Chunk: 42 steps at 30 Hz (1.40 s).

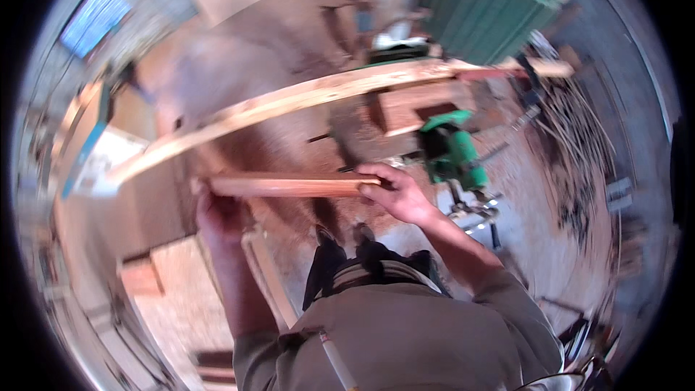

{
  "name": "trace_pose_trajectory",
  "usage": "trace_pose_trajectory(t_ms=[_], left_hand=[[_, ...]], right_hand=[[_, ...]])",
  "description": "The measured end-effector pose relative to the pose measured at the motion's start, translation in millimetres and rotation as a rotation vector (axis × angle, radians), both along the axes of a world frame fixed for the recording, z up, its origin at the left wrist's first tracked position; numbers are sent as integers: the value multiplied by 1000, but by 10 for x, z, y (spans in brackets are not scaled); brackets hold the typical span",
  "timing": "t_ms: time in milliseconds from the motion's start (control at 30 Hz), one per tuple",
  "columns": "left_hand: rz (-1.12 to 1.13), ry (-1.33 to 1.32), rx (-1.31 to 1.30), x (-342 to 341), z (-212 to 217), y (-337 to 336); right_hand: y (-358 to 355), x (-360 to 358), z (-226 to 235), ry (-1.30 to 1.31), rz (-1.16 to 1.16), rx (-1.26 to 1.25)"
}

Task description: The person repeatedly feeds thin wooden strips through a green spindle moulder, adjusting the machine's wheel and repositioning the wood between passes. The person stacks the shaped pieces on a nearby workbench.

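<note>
Between my two hands is a short reddish wooden board (293, 186), held level in front of my body. My left hand (218, 210) is closed round its left end, though motion blurs the fingers. At the other end my right hand (394, 192) grips the board, thumb below and fingers above. Just beyond it a long pale timber beam (311, 98) crosses the view from left to right. A green machine (456, 152) with metal parts stands to the right of my right hand.
A reddish wood block (416, 107) lies beyond the beam. Thin wood strips (572, 145) are piled on the right. A green corrugated metal panel (485, 11) stands at the far right. Pale boards (177, 304) lie at lower left. Sawdust covers part of the floor.
</note>
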<state>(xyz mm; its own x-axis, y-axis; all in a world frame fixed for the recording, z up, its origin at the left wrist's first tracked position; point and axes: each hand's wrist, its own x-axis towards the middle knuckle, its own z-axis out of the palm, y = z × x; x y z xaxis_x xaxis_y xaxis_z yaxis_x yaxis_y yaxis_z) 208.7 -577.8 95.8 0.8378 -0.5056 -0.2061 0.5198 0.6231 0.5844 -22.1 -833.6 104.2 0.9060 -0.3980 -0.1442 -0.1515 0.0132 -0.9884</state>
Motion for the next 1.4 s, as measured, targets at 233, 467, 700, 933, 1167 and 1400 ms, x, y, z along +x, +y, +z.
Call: trace_pose_trajectory(t_ms=[233,467,700,933,1167,1400], left_hand=[[-234,-3,-85,290,-333,-521],[-223,2,-6,295,-492,-913],[-144,148,59,343,-395,-1096],[-78,38,31,142,-280,-1304],[-163,-96,-180,161,-491,-1237],[129,89,155,424,-848,-1227]], right_hand=[[-523,14,80,-168,-289,367],[-683,66,47,-107,-502,305],[-753,91,-94,-146,-597,348],[-985,40,3,-184,-576,391],[-1202,-400,305,-230,-671,69],[-1236,-1306,424,-321,-769,182]])
